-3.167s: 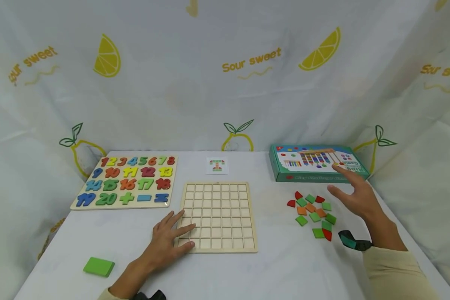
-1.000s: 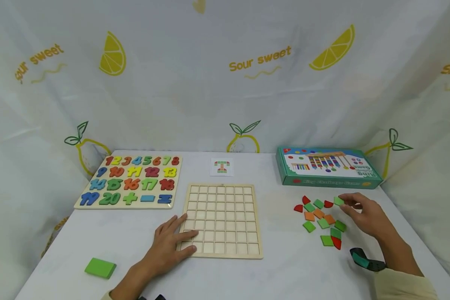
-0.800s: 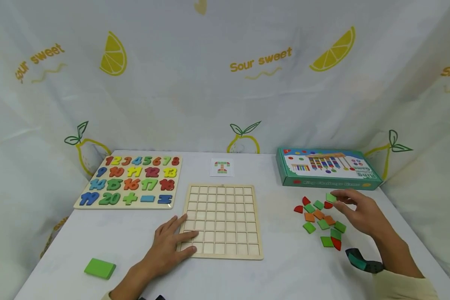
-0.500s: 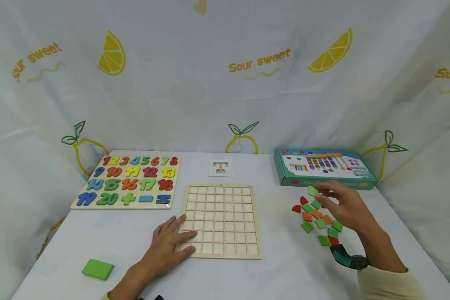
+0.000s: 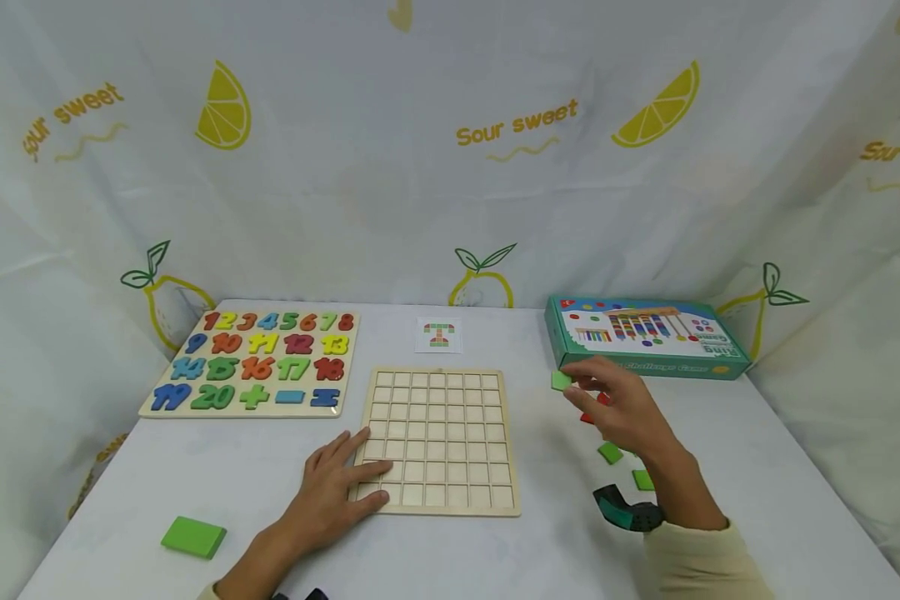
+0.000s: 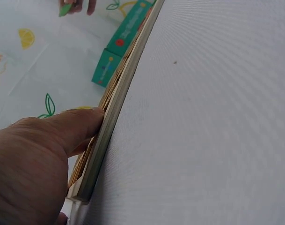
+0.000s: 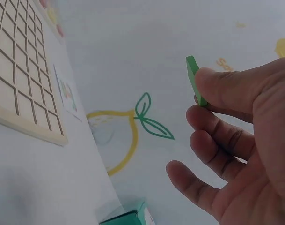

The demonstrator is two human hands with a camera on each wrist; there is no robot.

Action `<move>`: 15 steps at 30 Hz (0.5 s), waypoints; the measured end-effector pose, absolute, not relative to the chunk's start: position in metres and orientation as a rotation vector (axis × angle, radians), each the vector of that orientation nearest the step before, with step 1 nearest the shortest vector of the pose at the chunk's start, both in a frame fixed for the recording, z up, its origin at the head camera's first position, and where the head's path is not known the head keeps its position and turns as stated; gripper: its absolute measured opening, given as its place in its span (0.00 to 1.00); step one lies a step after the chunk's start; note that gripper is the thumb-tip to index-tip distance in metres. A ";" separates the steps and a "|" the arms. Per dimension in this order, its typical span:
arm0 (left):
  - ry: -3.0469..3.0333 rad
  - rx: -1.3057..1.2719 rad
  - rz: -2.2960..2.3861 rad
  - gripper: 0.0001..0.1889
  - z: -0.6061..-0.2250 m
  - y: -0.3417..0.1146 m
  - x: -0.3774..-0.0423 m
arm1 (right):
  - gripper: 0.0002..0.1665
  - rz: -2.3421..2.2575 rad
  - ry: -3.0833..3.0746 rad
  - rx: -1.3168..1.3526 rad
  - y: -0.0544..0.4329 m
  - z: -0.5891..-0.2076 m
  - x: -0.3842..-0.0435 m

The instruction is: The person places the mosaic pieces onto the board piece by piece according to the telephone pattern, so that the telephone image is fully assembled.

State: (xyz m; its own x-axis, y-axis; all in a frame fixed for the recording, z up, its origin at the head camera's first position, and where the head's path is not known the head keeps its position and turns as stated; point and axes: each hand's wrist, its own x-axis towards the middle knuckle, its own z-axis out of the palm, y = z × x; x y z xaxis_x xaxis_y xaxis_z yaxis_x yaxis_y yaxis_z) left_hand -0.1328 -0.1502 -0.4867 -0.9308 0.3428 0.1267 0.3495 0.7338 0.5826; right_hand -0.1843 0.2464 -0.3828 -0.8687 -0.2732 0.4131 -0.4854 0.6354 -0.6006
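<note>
In the head view my right hand (image 5: 621, 408) pinches a green square tile (image 5: 561, 381) between thumb and fingers, raised between the wooden grid board and the tile pile. The right wrist view shows the same tile (image 7: 196, 80) edge-on at the fingertips. My left hand (image 5: 337, 483) lies with spread fingers on the left edge of the wooden grid board (image 5: 442, 442), whose square cells hold nothing. Its thumb rests on the board's rim (image 6: 116, 105) in the left wrist view. Behind my right hand, loose green tiles (image 5: 610, 452) and red pieces (image 5: 589, 418) show partly; the others are hidden.
A number puzzle board (image 5: 251, 362) lies at the back left. A small card (image 5: 439, 335) with a coloured T-shaped pattern lies behind the grid. The green game box (image 5: 648, 337) stands at the back right, and a green block (image 5: 194, 537) sits at the front left.
My right hand, open above the pile at first, has picked up a green tile at the pile's right and carried it left toward the grid board. The left hand stays on the board.
</note>
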 end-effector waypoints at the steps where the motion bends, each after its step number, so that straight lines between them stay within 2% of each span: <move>1: -2.911 -0.582 -0.985 0.21 -0.487 -0.150 -0.133 | 0.17 1.072 -2.563 0.629 0.242 -0.385 -0.186; 15: -2.872 -0.608 -0.979 0.21 -0.488 -0.150 -0.133 | 0.14 1.324 -2.463 0.728 0.187 -0.421 -0.214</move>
